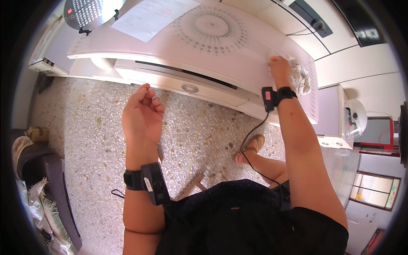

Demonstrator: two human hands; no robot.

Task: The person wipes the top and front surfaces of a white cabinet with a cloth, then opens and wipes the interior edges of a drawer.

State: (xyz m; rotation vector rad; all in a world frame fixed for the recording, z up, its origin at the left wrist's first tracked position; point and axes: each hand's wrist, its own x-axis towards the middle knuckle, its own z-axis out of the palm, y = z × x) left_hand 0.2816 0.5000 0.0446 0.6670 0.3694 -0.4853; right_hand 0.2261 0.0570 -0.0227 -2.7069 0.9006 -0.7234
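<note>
A long pale cabinet (255,54) with a glossy top and a dotted ring pattern stretches across the upper part of the view. At its right end my right hand (280,70) presses on a crumpled white patterned cloth (299,76), its fingers bent against the cabinet top; part of the cloth spreads out to the right of the hand. In front of the cabinet, over the speckled floor, my left hand (145,111) hangs palm up with loosely curled fingers and nothing in it. Both wrists wear black strapped devices.
A paper sheet (153,17) and a dark round plaque on a stand (86,14) occupy the cabinet's left part. A power strip (310,19) runs behind it. A side cabinet with a white rounded appliance (356,119) stands right. A wooden stool leg (191,188) is near my body.
</note>
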